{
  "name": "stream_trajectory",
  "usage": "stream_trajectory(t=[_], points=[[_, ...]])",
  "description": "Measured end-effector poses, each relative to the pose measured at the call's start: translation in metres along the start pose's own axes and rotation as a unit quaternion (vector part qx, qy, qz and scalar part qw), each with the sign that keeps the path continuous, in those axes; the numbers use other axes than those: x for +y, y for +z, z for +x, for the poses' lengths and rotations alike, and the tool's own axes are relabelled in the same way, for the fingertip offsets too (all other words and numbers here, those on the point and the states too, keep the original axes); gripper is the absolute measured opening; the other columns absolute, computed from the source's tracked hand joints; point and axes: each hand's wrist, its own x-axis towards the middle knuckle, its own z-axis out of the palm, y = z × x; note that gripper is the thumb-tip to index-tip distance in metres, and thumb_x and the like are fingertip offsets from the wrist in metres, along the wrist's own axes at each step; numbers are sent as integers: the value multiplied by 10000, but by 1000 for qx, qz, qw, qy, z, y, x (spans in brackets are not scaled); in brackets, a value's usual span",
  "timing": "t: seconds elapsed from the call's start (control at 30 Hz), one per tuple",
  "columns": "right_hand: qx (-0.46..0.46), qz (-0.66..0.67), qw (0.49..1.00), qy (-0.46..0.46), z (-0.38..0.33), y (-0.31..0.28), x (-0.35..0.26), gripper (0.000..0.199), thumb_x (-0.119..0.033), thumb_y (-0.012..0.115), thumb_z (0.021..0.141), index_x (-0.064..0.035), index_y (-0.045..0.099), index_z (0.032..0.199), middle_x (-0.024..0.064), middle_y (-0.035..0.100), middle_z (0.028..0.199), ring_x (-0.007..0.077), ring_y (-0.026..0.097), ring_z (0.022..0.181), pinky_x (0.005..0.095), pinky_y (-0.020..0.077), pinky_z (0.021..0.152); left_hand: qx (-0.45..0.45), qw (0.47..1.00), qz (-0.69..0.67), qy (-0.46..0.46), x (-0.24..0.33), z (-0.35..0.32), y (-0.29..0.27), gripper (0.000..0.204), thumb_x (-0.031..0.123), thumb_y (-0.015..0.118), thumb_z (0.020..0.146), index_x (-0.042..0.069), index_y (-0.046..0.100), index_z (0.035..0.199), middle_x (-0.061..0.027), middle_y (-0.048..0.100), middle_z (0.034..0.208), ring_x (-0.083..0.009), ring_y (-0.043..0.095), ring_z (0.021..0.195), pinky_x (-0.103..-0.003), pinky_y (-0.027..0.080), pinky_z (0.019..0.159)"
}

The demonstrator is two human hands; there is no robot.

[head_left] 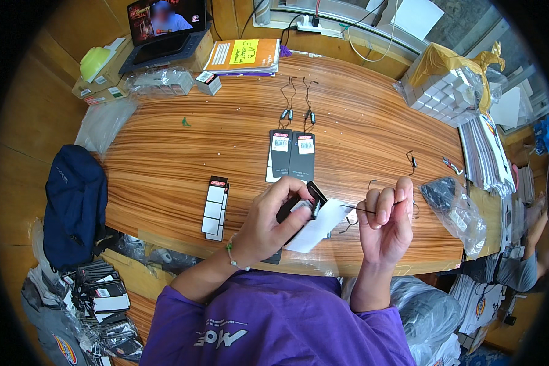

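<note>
My left hand (273, 213) is closed around a few hang tags, a white card (321, 227) and black ones, held over the table's near edge. A pinch of my right hand's (385, 222) fingers holds a thin black string (361, 210) stretched toward those tags. Whether the string passes through their hole is too small to tell. Just beyond my hands lie dark grey hang tags (280, 160) with white stickers, their looped black strings (285, 116) pointing away from me. To the left sits a small stack of black-and-white label cards (214, 210).
One loose string (414, 162) lies at right, near a plastic bag of black strings (450, 204). Wrapped small white boxes (442, 91) stand far right. Folders (244, 56) and a propped tablet (168, 21) are at the back. A navy bag (76, 204) flanks the table; another person's arm (534, 235) shows right.
</note>
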Motion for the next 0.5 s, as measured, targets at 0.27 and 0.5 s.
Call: stream_trajectory(t=[0.27, 0.5], points=[[-16, 59, 998, 4, -2, -10, 1, 144, -191, 474, 926, -97, 368, 950, 113, 555, 704, 178, 470, 611, 323, 416, 608, 59, 995, 61, 53, 3, 4, 4, 263, 155, 690, 767, 28, 508, 906, -54, 536, 820, -117, 537, 716, -241, 432, 621], [30, -109, 993, 25, -5, -8, 5, 58, -55, 505, 888, -27, 473, 927, 76, 563, 729, 146, 515, 637, 265, 439, 597, 93, 977, 159, 107, 13, 7, 2, 185, 125, 701, 740, 45, 590, 864, -45, 552, 835, -172, 533, 799, -279, 433, 666]])
